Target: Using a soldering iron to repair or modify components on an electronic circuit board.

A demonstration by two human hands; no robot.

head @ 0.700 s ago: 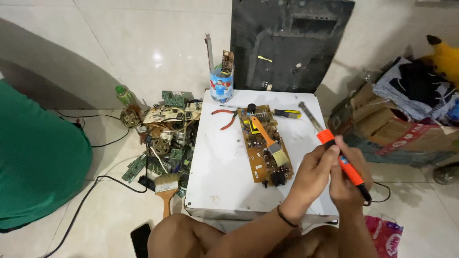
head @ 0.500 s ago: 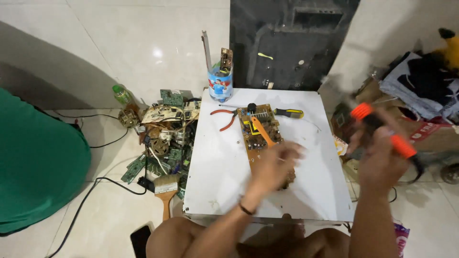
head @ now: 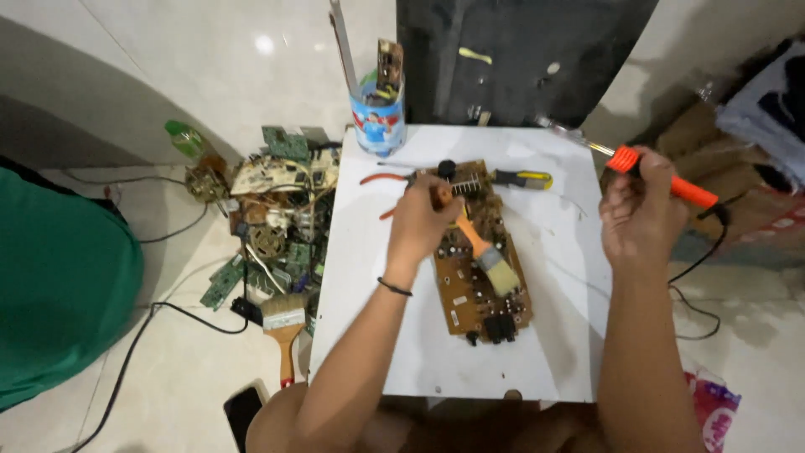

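Observation:
A brown circuit board [head: 478, 277] lies on the white table [head: 377, 335]. My left hand [head: 423, 222] rests on the board's upper end, closed around the orange handle of a small paintbrush [head: 490, 264] whose bristles lie on the board. My right hand [head: 641, 205] is raised over the table's right edge, gripping an orange-handled soldering iron [head: 662, 180] with its metal tip pointing up and left. Its black cord trails off to the right.
Red-handled pliers [head: 386, 180] and a yellow-handled screwdriver [head: 521, 178] lie near the board's top. A blue can [head: 377, 122] holding tools stands at the table's back. Scrap boards [head: 268, 218], a second paintbrush [head: 285, 323] and a phone [head: 243, 411] lie on the floor at left.
My hands have parted: the left moved from the soldering iron to the paintbrush on the board, while the right carried the iron out to the right.

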